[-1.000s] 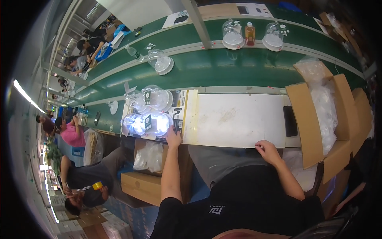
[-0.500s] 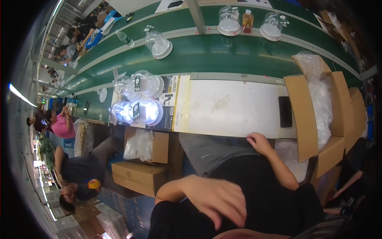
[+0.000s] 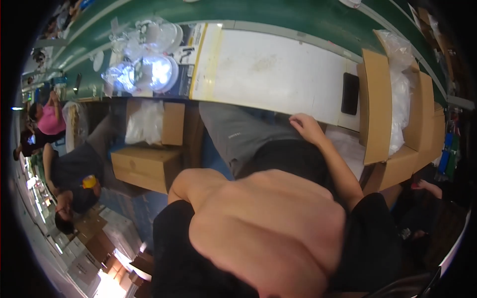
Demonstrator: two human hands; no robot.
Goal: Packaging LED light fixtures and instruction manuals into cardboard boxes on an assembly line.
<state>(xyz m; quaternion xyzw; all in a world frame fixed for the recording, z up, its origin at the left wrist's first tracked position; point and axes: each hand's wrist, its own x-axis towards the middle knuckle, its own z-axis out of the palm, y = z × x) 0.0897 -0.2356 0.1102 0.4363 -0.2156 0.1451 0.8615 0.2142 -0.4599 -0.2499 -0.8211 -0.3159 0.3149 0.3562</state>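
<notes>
The glowing clear dome [image 3: 160,72] is lying on its side on the bench [image 3: 288,64], ahead and left of your hands, its long axis running roughly left to right. Your left hand [image 3: 268,223] is hanging close to the camera, well apart from it; whether those fingers are pinching anything, I cannot tell. Your right hand [image 3: 309,130], fingers loosely bent, visibly holding nothing, is sitting by the bench's front edge, nearer the black phone [image 3: 350,93].

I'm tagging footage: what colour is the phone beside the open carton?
The phone is black, head view.
</notes>
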